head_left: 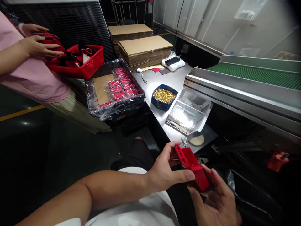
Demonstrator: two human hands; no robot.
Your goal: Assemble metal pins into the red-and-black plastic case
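Note:
Above my lap I hold a red plastic case point(191, 161) with open compartments, tilted. My left hand point(166, 171) grips it from the left, the thumb along its near side and the fingers behind. My right hand point(216, 197) is closed around its lower right end, thumb below and fingers at the far side. Just past the case, a small pair of metal nippers or scissors point(184, 142) lies at the table's edge, beside a beige rounded pad point(197, 140).
On the metal table point(150, 81) are a blue tub point(162, 106) of small gold pieces, a clear-lidded container point(188, 113) and a phone point(172, 61). A lined crate point(117, 106) holds bagged red items. A co-worker holds red items over a red basket point(92, 64). A green conveyor point(258, 73) runs right.

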